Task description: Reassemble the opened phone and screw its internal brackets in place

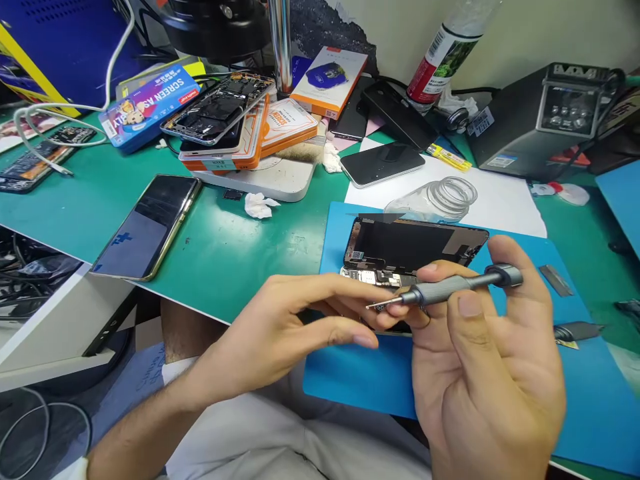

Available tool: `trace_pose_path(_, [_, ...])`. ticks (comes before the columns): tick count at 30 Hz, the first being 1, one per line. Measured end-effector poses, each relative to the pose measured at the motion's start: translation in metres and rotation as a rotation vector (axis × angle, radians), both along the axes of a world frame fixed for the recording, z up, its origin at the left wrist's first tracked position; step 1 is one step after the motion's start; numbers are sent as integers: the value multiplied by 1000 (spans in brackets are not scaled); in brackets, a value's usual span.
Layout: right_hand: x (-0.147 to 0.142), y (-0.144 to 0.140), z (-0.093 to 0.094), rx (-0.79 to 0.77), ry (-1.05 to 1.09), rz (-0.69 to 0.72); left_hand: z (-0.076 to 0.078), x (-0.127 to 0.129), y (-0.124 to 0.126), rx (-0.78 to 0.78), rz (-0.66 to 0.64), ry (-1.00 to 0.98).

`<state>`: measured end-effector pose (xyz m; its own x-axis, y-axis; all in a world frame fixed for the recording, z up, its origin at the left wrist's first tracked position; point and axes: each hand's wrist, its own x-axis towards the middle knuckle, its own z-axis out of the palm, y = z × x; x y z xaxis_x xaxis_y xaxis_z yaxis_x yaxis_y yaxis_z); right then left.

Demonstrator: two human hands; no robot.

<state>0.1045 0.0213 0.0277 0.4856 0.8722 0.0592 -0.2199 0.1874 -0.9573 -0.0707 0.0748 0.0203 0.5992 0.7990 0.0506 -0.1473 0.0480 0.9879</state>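
My right hand (493, 360) grips a grey precision screwdriver (445, 289) between thumb and fingers, its thin tip pointing left. My left hand (300, 323) reaches in from the left, thumb apart from the stretched fingers; its fingertips are just behind the screwdriver's tip. I cannot tell whether they touch it. Beyond both hands stands an opened phone: its screen assembly (415, 245) is tilted up, inner side facing me, and part of the bare circuit board (367, 275) shows below it. My hands hide most of the phone's body, which lies on a blue mat (360, 377).
A black-screened phone (150, 227) lies on the green desk at left. Stacked boxes and a gutted phone (220, 107) stand behind. At the back are a clear jar (430, 198) on its side, another phone (383, 164) and a spray can (445, 57). Tweezers-like dark tool (577, 331) lies right.
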Motion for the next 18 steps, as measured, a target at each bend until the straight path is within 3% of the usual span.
trace_pose_path(2, [-2, -2, 1, 19, -25, -32, 3, 0, -1, -150, 69, -34])
trace_pose_path(5, [-5, -5, 2, 49, -67, -71, 7, 0, -2, -255, 85, -58])
trace_pose_path(18, [-2, -6, -2, 55, -65, -56, 13, 0, 2, -264, 65, -52])
